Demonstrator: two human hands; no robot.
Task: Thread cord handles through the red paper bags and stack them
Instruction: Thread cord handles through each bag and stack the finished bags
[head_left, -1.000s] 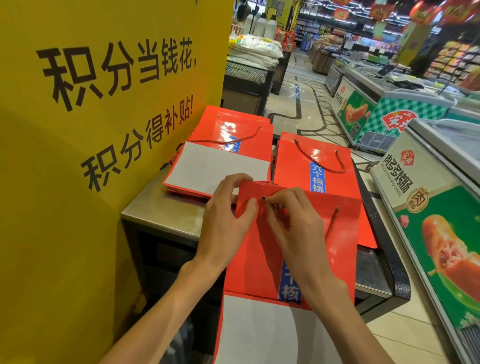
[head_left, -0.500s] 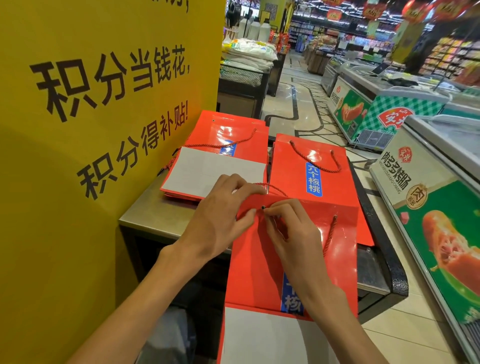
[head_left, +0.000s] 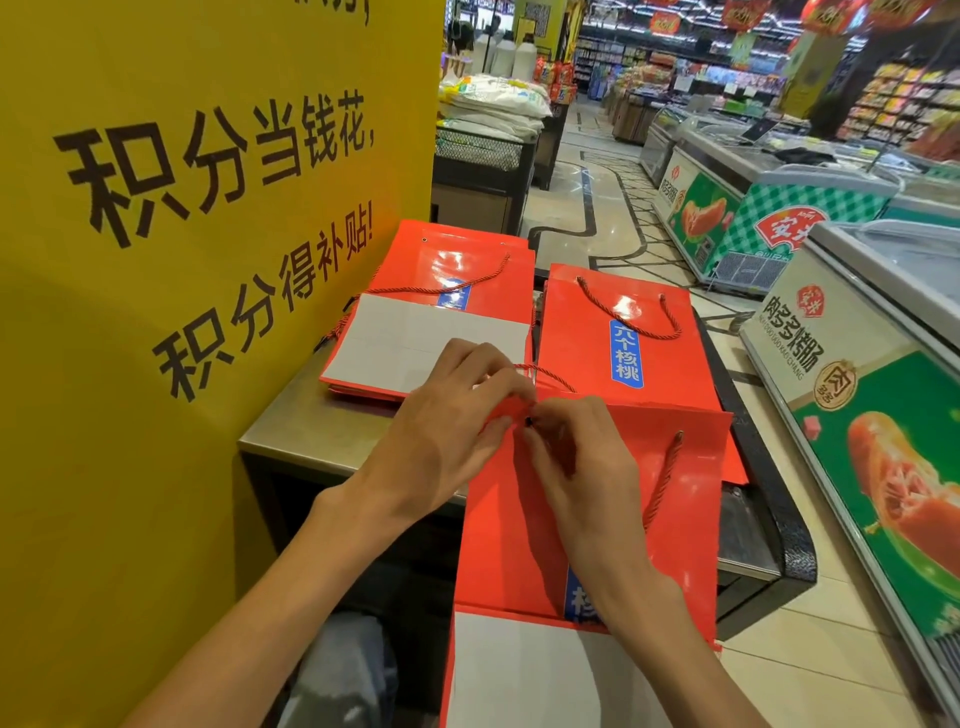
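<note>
A flat red paper bag (head_left: 691, 519) lies in front of me, its top edge toward the counter. My left hand (head_left: 447, 431) grips the bag's top left corner. My right hand (head_left: 576, 467) pinches the dark tip of a red cord at the hole there. The same red cord (head_left: 662, 483) hangs from the bag's right hole, and a loop of it arches behind my fingers. A stack of red bags (head_left: 457, 265) with loose cords lies at the back left. Another red bag (head_left: 623, 338) with its handle threaded lies at the back right.
The bags rest on a steel counter (head_left: 311, 421) with a black edge. A yellow sign wall (head_left: 182, 260) stands close on the left. Chest freezers (head_left: 857, 364) line the right side, with a tiled aisle (head_left: 597, 208) running beyond.
The cord loop has risen behind my left fingers. Both hands stay at the bag's top left hole, working the cord tip; the view has shifted slightly.
</note>
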